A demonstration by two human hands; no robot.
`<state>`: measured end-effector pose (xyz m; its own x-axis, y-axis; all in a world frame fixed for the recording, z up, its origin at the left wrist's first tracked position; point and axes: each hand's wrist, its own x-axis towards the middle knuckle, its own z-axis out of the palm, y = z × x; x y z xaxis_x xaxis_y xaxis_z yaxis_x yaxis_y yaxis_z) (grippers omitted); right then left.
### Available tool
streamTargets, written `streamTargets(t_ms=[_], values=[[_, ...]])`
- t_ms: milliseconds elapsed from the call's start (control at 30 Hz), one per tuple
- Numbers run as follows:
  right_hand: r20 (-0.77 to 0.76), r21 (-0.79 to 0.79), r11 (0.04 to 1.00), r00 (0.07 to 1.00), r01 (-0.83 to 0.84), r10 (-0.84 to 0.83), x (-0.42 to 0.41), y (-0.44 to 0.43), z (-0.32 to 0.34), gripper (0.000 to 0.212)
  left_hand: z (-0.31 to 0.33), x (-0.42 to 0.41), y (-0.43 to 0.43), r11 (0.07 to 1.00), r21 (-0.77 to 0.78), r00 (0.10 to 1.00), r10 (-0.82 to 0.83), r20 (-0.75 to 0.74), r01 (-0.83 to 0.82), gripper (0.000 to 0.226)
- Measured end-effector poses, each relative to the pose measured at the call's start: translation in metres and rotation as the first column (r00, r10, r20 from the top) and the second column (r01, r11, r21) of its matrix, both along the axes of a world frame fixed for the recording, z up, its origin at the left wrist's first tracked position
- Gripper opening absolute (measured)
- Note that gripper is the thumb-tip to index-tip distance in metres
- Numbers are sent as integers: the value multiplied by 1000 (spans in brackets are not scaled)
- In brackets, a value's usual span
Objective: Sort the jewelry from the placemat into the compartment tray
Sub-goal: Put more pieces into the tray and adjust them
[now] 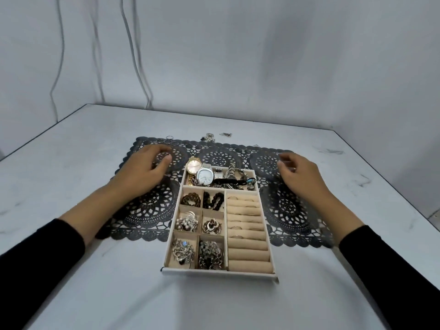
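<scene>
Roughly between the fingers (166, 160), the tray (219, 274)

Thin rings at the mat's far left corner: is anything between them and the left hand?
Nothing visible. The left hand is just nearer than the thin rings, with only bare placemat lace between its fingers and them.

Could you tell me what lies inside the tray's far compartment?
A gold watch, a silver watch and more tangled pieces, piled up; anything beneath them is hidden.
</scene>
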<state>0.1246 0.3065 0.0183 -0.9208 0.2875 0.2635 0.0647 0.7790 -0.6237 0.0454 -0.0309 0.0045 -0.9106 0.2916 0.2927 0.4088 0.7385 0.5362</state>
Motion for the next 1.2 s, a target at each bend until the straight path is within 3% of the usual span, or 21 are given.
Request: streamTargets(t_ms=[200, 733, 933, 1067, 1200], values=[[38, -8, 995, 994, -102, 102, -63, -24, 15, 36, -9, -43, -15, 980, -197, 997, 23, 79, -7, 52], [218, 81, 817, 810, -571, 544, -173, -126, 12, 37, -17, -107, -33, 964, -255, 991, -41, 130, 73, 54], [241, 161, 740, 753, -653, 612, -189, -140, 2, 31, -15, -111, -34, 984, -158, 996, -78, 37, 83, 41], [190, 137, 758, 768, -638, 612, -192, -137, 0, 22, -13, -112, -34, 997, 10, 997, -77, 2, 77, 27], [146, 127, 763, 773, -633, 617, -191, -139, 1, 19, -12, -111, -35, 996, 75, 999, -47, 10, 46, 22]])
